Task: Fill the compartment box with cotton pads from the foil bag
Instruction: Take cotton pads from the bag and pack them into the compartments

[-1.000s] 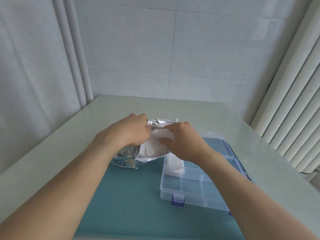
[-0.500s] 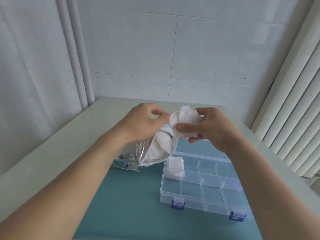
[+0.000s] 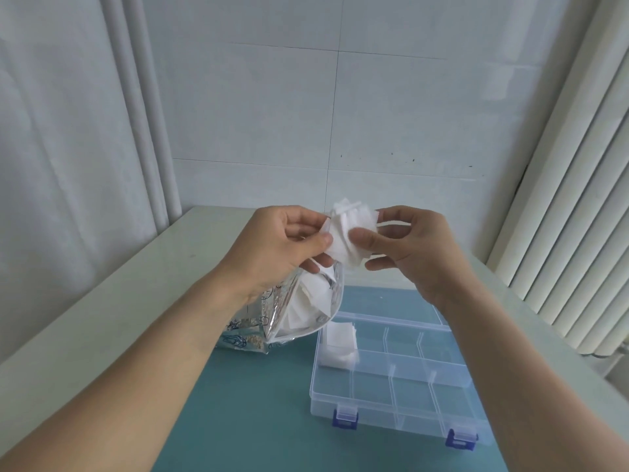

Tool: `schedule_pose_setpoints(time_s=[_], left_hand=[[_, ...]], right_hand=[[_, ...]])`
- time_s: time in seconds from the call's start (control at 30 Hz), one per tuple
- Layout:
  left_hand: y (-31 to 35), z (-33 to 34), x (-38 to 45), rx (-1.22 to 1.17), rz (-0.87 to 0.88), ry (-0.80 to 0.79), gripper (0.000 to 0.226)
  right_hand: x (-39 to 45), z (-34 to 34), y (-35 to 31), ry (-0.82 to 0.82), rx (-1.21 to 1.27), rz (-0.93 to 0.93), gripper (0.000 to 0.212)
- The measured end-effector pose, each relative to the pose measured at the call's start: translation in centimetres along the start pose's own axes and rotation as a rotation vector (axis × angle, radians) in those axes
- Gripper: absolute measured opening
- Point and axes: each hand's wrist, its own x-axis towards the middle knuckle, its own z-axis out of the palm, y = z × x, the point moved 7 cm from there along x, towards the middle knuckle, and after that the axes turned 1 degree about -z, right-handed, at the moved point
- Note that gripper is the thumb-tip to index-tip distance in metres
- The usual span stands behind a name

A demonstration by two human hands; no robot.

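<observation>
A bunch of white cotton pads (image 3: 350, 235) is held in the air between both hands. My right hand (image 3: 408, 247) grips it with thumb and curled fingers. My left hand (image 3: 286, 243) pinches its left edge. Below them the silver foil bag (image 3: 272, 318) stands open on the table with more pads (image 3: 306, 301) showing inside. The clear plastic compartment box (image 3: 401, 379) lies open to the right of the bag. Its far-left compartment holds a stack of cotton pads (image 3: 340, 344); the other compartments I see are bare.
The bag and box sit on a teal mat (image 3: 245, 410) on a pale table (image 3: 112, 311). A tiled wall stands behind, a curtain hangs at the left, and a white radiator (image 3: 578, 233) runs along the right edge.
My right hand pulled a bunch of pads out of the bag and lifted it. My left hand left the bag's rim and now pinches the bunch too.
</observation>
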Motion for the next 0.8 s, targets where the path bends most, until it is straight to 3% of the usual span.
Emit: schedule_pose_setpoints(time_s=[0.1, 0.17, 0.27, 0.5, 0.7, 0.8], left_hand=[[-0.6, 1.0, -0.1, -0.049, -0.048, -0.083, 0.017], [-0.7, 1.1, -0.1, -0.094, -0.056, -0.049, 0.017], [-0.7, 0.9, -0.2, -0.127, -0.049, 0.036, 0.015], [-0.7, 0.7, -0.2, -0.139, -0.041, 0.13, 0.012], [-0.8, -0.8, -0.2, -0.144, 0.015, 0.287, 0.01], [-0.6, -0.6, -0.4, -0.188, 0.011, 0.283, 0.011]], right_hand=[[-0.1, 0.3, -0.6, 0.006, 0.002, -0.067, 0.018], [-0.1, 0.3, -0.9, 0.034, -0.068, -0.115, 0.012], [-0.2, -0.1, -0.9, 0.083, -0.185, -0.121, 0.019], [-0.3, -0.2, -1.0, 0.026, -0.214, -0.08, 0.02], [-0.5, 0.7, -1.2, -0.068, 0.086, -0.037, 0.012], [-0.6, 1.7, -0.9, -0.126, 0.158, -0.019, 0.013]])
